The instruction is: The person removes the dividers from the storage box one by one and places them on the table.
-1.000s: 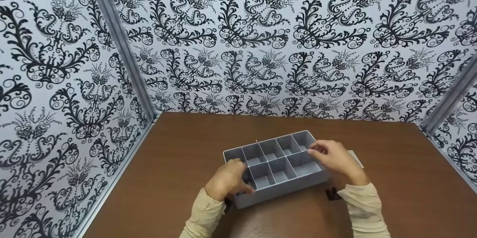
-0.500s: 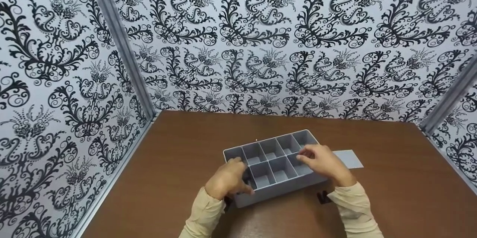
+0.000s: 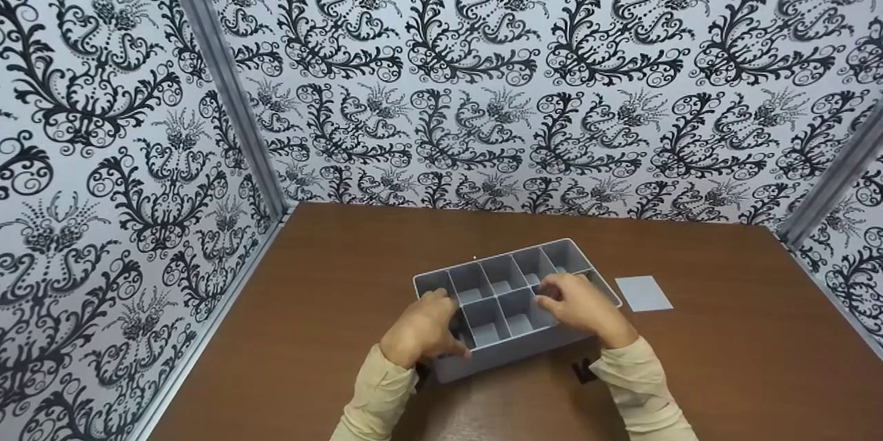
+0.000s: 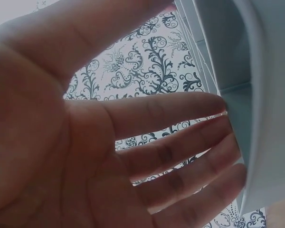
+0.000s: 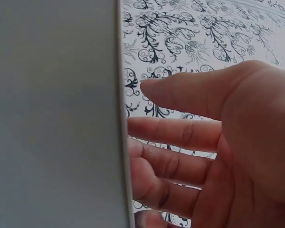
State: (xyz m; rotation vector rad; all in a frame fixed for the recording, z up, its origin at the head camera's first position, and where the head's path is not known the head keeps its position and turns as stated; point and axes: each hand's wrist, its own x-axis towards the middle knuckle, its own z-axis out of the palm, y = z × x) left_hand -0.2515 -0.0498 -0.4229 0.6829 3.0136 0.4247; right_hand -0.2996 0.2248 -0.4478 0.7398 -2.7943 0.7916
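A grey divided box (image 3: 510, 350) stands at a slant on the brown table, with two rows of compartments. My left hand (image 3: 421, 330) spans its left end, thumb at the front rim. In the left wrist view the nearly straight fingertips of that hand (image 4: 180, 142) touch the box's edge (image 4: 280, 95). Over the front row's right part hovers my right hand (image 3: 579, 306), thumb and forefinger close together. The right wrist view shows that hand (image 5: 194, 147) with thumb apart and fingers loosely bent, holding nothing, beside the large grey box wall (image 5: 57, 114).
A flat light-grey square piece (image 3: 643, 293) lies on the table (image 3: 345, 255) to the right of the box. Patterned wall panels (image 3: 476, 82) rise behind and at the sides, joined by grey metal posts (image 3: 221, 75). Small black parts (image 3: 584, 370) show by the wrists.
My right hand has moved left from the box's right end over the front compartments, uncovering the flat grey piece on the table. The left hand and the box have stayed in place.
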